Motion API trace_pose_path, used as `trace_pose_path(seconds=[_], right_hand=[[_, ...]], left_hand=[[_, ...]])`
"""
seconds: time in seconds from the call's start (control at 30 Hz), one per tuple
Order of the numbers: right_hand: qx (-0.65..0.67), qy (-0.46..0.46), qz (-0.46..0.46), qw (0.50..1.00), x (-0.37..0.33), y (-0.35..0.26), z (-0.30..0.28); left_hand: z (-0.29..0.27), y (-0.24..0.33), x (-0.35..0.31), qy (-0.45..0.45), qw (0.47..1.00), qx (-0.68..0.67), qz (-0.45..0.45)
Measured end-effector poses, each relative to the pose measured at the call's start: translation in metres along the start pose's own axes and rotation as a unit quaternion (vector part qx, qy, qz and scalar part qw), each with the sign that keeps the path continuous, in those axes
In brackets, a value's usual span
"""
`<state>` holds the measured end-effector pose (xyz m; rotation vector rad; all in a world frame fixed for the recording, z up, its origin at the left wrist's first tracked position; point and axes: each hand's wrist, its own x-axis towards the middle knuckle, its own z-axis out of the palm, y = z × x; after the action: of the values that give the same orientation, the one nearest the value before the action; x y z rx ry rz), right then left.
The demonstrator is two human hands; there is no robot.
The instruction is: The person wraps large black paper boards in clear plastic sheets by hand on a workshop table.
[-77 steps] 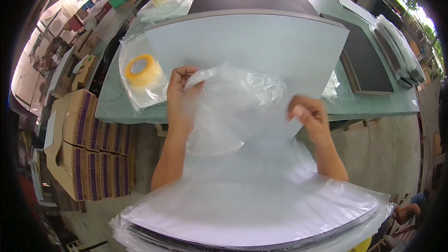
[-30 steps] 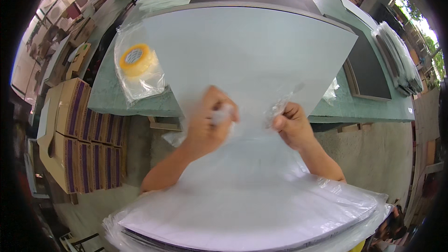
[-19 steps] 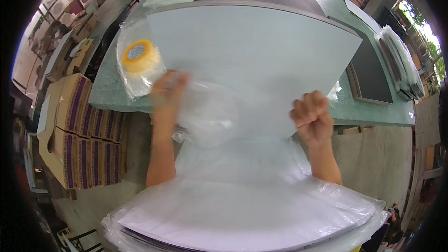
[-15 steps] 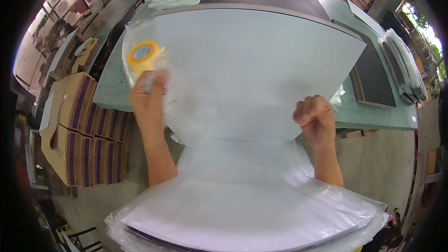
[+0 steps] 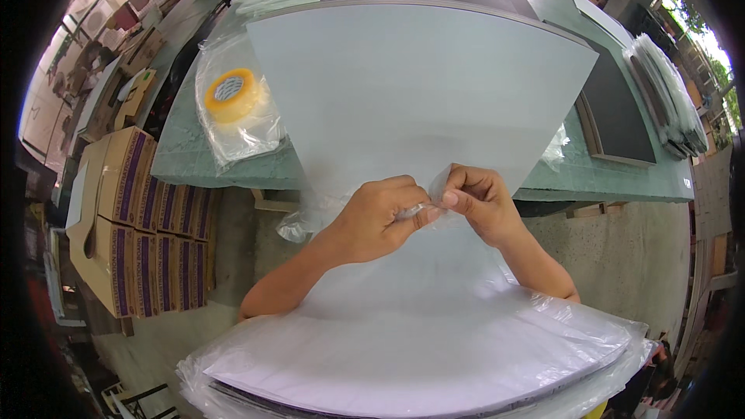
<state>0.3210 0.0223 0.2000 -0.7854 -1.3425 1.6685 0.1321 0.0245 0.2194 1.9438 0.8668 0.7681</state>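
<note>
Left hand [image 5: 384, 216], lately apart beside tape [image 5: 231, 95], now meets right hand [image 5: 483, 203]; both pinch clear film [image 5: 439, 185] over white board [image 5: 434, 85]: two-handed grip regained.

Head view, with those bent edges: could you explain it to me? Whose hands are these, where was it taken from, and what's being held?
No machine here: these are a person's own left hand and right hand, pinching clear plastic between them. A wide camera on the person's head looks down, so straight edges curve toward the rim. On the green table lie a pale board, dark boards and a yellow tape roll resting on more plastic. Cardboard boxes are stacked below, at the left.
</note>
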Motion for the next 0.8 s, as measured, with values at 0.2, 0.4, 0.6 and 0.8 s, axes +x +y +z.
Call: trace_pose_path(seconds=[0.2,0.4,0.6,0.8], right_hand=[[0.201,-0.019,0.070,0.977,0.003,-0.002,0.002],[0.126,0.009,0.027,0.992,0.004,0.010,0.003],[0.030,-0.029,0.092,0.995,0.008,0.011,-0.007],[0.391,0.090,-0.112,0.909,-0.013,-0.021,-0.068]], left_hand=[[-0.007,-0.006,0.000,0.016,1.000,-0.005,-0.005],[-0.007,-0.007,0.001,0.029,1.000,-0.007,-0.003],[-0.005,-0.024,0.002,0.030,0.998,-0.049,-0.013],[-0.075,-0.089,-0.046,0.266,0.952,0.147,-0.043]])
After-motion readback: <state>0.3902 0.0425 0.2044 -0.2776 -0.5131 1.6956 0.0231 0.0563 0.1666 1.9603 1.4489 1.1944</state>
